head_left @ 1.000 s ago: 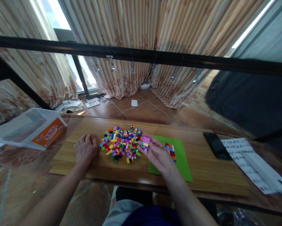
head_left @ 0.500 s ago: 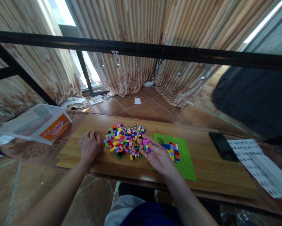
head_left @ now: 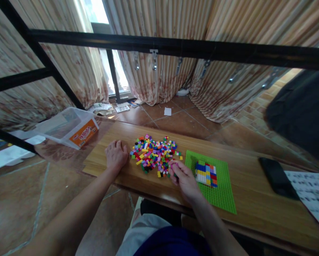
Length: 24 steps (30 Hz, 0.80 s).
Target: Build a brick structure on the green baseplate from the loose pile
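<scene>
A heap of small coloured bricks (head_left: 155,155) lies on the wooden table (head_left: 244,185). My left hand (head_left: 116,155) rests knuckles up on the table just left of the heap, fingers curled, nothing visible in it. My right hand (head_left: 183,176) is at the heap's right lower edge, turned palm down, fingers closed on a small pink brick piece (head_left: 174,165). Right of that hand lies a green baseplate (head_left: 220,192) carrying a patch of stacked bricks (head_left: 206,174) in blue, yellow, white and red.
A clear plastic box with an orange label (head_left: 69,127) lies tipped at the table's left end. A black phone (head_left: 277,177) and a printed sheet (head_left: 312,192) sit at the right. A black metal frame bar (head_left: 175,46) crosses above; curtains hang behind.
My right hand has turned over and lowered from palm up, showing the pink piece, to palm down at the heap's edge. The view swung left. My left hand stayed put.
</scene>
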Tool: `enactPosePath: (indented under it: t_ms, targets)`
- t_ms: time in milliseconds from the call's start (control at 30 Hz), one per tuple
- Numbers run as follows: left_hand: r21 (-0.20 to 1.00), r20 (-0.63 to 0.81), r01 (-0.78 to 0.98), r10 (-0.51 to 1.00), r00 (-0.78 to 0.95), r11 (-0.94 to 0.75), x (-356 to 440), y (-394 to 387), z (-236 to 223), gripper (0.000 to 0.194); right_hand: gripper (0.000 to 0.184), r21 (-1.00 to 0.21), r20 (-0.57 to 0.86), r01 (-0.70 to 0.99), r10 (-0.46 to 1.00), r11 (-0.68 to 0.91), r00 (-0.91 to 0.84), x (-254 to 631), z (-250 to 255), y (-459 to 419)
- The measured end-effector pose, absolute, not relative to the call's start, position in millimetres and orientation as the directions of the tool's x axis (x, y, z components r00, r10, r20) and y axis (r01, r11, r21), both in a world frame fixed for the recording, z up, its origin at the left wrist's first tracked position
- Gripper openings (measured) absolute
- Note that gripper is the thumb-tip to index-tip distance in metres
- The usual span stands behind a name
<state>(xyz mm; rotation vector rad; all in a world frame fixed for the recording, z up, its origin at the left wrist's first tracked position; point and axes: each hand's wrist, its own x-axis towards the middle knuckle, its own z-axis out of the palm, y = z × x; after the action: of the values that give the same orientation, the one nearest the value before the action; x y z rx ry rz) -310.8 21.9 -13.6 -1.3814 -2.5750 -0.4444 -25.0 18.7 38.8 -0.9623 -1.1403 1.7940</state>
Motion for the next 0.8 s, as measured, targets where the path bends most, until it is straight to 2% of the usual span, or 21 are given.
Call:
enactPosePath:
  t_ms: [267,800]
  targets:
    - [0.165,0.319,0.841,0.779,-0.54,0.515,-311.2,21.5,-15.5,0.047,0.046,-0.883,-0.322,-0.207,0.865,-0.421,-0.385,-25.9,36.0,20.3]
    - [0.169,0.318,0.843,0.782,-0.537,0.51,-311.6,21.1,-17.3,0.046,0.057,-0.894,-0.383,-0.107,0.867,-0.434,-0.32,-26.7,13.9,44.0]
